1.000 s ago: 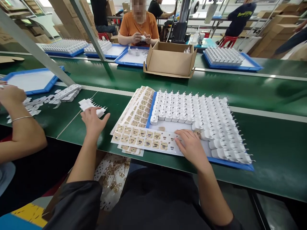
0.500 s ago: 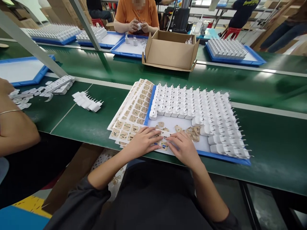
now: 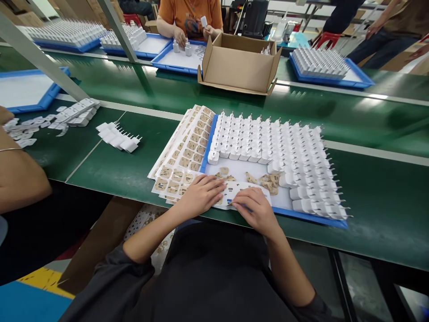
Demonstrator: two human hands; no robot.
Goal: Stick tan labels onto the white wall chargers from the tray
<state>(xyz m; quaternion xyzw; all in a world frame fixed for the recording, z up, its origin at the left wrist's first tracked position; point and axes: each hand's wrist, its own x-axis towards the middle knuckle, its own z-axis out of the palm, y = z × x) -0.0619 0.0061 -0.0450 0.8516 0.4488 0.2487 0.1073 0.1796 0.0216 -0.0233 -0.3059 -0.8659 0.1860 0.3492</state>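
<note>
A backing sheet (image 3: 232, 189) of brown adhesive stickers lies across the near left corner of a blue-rimmed tray (image 3: 310, 218). My left hand (image 3: 203, 194) rests flat on that sheet, fingers stretched out together. At its right, my right hand (image 3: 255, 208) is closed in a pinch at the sheet, thumb against fingertips, on what looks like the edge of a brown sticker. Loose brown pieces (image 3: 272, 182) lie in the tray just beyond my right hand. Rows of white plug adapters (image 3: 268, 138), pins up, fill the tray's far and right parts.
More sticker sheets (image 3: 187, 152) are stacked left of the tray. White adapters (image 3: 118, 137) lie on the green bench farther left, near a neighbour's arm (image 3: 23, 179). A cardboard box (image 3: 237, 67) stands across the bench, beside a person in orange handling adapters.
My right hand has drawn its fingers into a pinch at the sheet, and more bare backing shows. My left hand stays on it. The person opposite has lifted a white piece.
</note>
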